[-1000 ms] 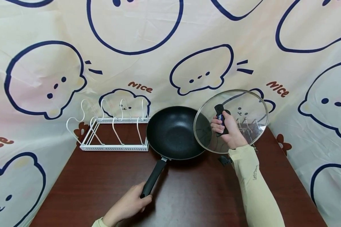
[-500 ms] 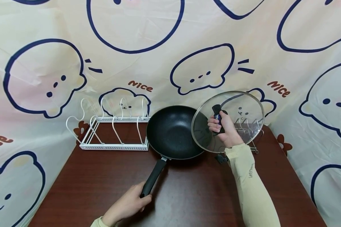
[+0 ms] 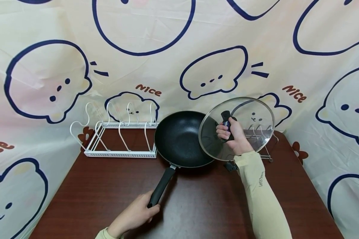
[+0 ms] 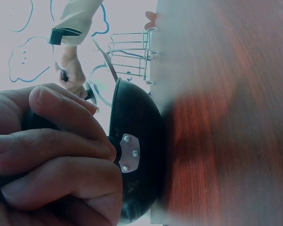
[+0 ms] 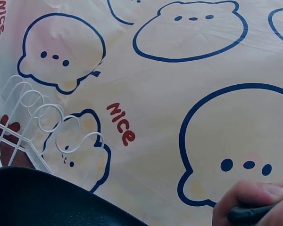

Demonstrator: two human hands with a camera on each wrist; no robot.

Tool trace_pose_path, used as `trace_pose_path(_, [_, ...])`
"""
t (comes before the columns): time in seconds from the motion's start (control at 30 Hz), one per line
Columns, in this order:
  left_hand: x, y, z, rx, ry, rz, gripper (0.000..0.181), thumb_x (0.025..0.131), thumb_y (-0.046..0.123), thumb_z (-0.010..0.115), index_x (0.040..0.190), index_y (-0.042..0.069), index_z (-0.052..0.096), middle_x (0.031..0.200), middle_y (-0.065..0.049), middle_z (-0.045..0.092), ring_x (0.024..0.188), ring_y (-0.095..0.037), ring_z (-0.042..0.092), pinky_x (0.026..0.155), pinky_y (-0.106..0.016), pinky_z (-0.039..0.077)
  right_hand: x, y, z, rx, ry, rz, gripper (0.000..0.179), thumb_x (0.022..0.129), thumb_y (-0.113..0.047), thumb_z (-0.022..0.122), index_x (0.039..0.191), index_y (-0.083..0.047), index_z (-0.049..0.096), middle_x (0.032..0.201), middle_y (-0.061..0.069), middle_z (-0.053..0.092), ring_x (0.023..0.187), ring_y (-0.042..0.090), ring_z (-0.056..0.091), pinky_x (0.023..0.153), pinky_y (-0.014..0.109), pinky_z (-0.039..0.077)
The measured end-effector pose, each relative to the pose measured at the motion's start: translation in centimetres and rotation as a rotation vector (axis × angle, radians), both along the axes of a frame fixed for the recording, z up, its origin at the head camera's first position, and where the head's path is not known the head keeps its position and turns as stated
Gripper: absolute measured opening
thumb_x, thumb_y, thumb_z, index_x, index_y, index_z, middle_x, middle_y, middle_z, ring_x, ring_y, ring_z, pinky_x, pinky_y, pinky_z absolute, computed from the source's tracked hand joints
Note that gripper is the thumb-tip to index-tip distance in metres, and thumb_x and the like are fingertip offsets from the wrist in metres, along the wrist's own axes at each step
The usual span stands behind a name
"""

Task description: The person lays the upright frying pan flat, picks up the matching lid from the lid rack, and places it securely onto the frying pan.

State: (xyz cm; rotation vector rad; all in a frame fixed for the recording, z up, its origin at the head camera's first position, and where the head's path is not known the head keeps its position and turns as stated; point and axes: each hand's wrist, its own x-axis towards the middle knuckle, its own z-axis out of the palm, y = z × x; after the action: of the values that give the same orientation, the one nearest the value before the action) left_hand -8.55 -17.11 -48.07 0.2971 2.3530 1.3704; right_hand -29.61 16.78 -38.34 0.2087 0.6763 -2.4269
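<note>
Gripping the glass lid [image 3: 242, 113], the right hand [image 3: 235, 136] hangs right of the wok [image 3: 181, 139], whose nearward handle [image 3: 162, 186] the left hand [image 3: 137, 212] grips.

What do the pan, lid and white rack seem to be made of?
Pan: probably metal with a dull black coating; a silvery riveted plate joins its handle. Lid: likely clear glass, glossy, since the backdrop shows through. White rack: perhaps coated wire, being thin, bent and evenly white; plastic is possible.

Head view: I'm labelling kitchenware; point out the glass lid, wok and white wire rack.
Glass lid [image 3: 246, 113], head view, clear pane.
Wok [image 3: 183, 135], head view, inner bottom.
White wire rack [image 3: 121, 154], head view, front rail.
</note>
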Motion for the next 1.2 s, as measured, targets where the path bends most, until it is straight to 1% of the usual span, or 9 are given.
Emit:
trace_pose_path(0.17, [0.0, 0.0, 0.1, -0.001, -0.004, 0.006, 0.008, 0.096, 0.011, 0.06, 0.1, 0.004, 0.057, 0.056, 0.005, 0.056, 0.046, -0.008, 0.054, 0.05, -0.023, 0.044, -0.1, -0.7, -0.1, 0.053, -0.014, -0.024, 0.051, 0.111, -0.053, 0.017, 0.094, -0.009, 0.037, 0.058, -0.003, 0.033, 0.056, 0.005, 0.007, 0.039, 0.02, 0.025])
trace_pose_path(0.3, [0.1, 0.0, 0.0, 0.005, -0.013, 0.005, 0.01, 0.097, 0.011, 0.06, 0.101, 0.002, 0.057, 0.056, 0.005, 0.056, 0.047, -0.008, 0.054, 0.049, -0.023, 0.043, -0.1, -1.0, -0.3, 0.081, -0.01, -0.037, 0.051, 0.111, -0.053, 0.018, 0.094, -0.009, 0.037, 0.058, -0.003, 0.034, 0.056, 0.005, 0.007, 0.038, 0.02, 0.025])
trace_pose_path(0.47, [0.1, 0.0, 0.0, 0.011, -0.015, 0.005, 0.011, 0.097, 0.011, 0.06, 0.102, 0.001, 0.057, 0.056, 0.005, 0.055, 0.047, -0.007, 0.053, 0.049, -0.022, 0.043, -0.1, -1.1, -0.5, 0.089, 0.006, -0.031, 0.052, 0.111, -0.053, 0.017, 0.093, -0.009, 0.038, 0.057, -0.003, 0.034, 0.055, 0.005, 0.008, 0.038, 0.02, 0.024])
trace_pose_path(0.7, [0.1, 0.0, 0.1, 0.009, -0.017, 0.009, 0.01, 0.097, 0.011, 0.06, 0.101, 0.003, 0.057, 0.056, 0.005, 0.056, 0.047, -0.008, 0.053, 0.049, -0.022, 0.043, -0.3, -1.3, -0.6, 0.11, 0.003, -0.033, 0.05, 0.111, -0.053, 0.018, 0.095, -0.01, 0.038, 0.058, -0.003, 0.035, 0.044, 0.007, 0.019, 0.037, 0.02, 0.027])
trace_pose_path(0.87, [0.1, 0.0, 0.0, 0.008, -0.011, 0.013, 0.009, 0.097, 0.011, 0.06, 0.101, 0.003, 0.057, 0.056, 0.005, 0.056, 0.047, -0.007, 0.053, 0.049, -0.022, 0.043, -0.3, -1.5, -0.7, 0.108, 0.003, -0.028, 0.051, 0.111, -0.053, 0.018, 0.095, -0.009, 0.038, 0.058, -0.003, 0.035, 0.042, 0.008, 0.022, 0.037, 0.02, 0.027])
trace_pose_path(1.03, [0.1, 0.0, 0.0, 0.008, -0.007, 0.013, 0.007, 0.097, 0.01, 0.06, 0.099, 0.005, 0.057, 0.056, 0.005, 0.055, 0.046, -0.007, 0.053, 0.048, -0.022, 0.042, -0.5, -1.8, -0.8, 0.096, -0.005, -0.027, 0.052, 0.111, -0.054, 0.017, 0.094, -0.009, 0.038, 0.058, -0.004, 0.033, 0.043, 0.007, 0.021, 0.037, 0.02, 0.024])
trace_pose_path(1.2, [0.1, 0.0, 0.0, 0.005, -0.003, 0.01, 0.008, 0.097, 0.011, 0.06, 0.1, 0.004, 0.057, 0.056, 0.005, 0.055, 0.046, -0.007, 0.053, 0.048, -0.022, 0.042, -0.6, -2.1, -0.8, 0.119, -0.013, -0.039, 0.052, 0.111, -0.054, 0.018, 0.093, -0.009, 0.039, 0.057, -0.004, 0.034, 0.041, 0.007, 0.022, 0.037, 0.02, 0.023])
